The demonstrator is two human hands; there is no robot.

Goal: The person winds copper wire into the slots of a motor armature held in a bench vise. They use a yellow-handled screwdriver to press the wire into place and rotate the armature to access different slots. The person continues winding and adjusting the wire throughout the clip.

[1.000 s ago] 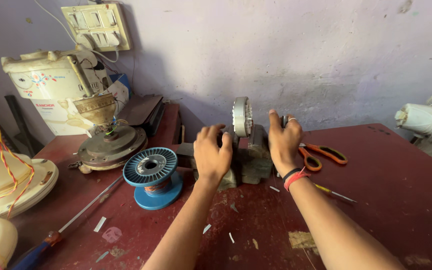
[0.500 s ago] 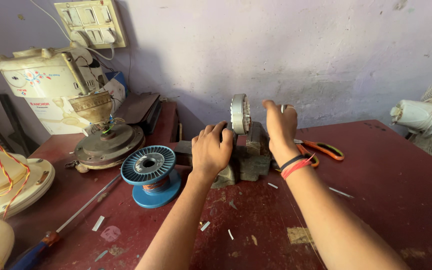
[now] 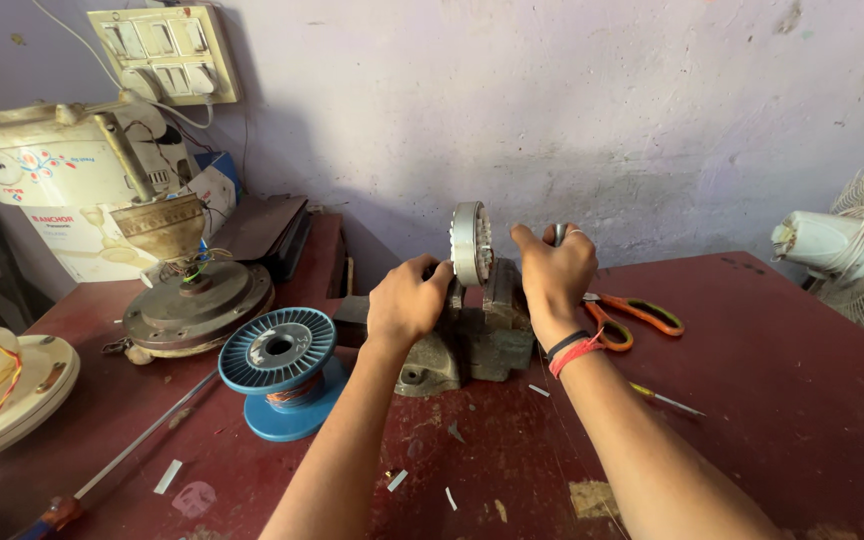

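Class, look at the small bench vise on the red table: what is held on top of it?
A round metal ring stands upright in the vise, steadied by the left hand and right hand. Its clamped lower edge is hidden.

Scuffed lilac wall (image 3: 652,120), red table (image 3: 782,380)

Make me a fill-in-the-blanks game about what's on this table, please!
1. The round metal ring stands on edge, clamped in a bench ____.
2. The spool wound with copper wire is coloured ____.
3. The scissors behind the right hand have ____ handles.
4. The left hand touches the ring's ____ side in the picture.

Missing words: vise; blue; orange; left
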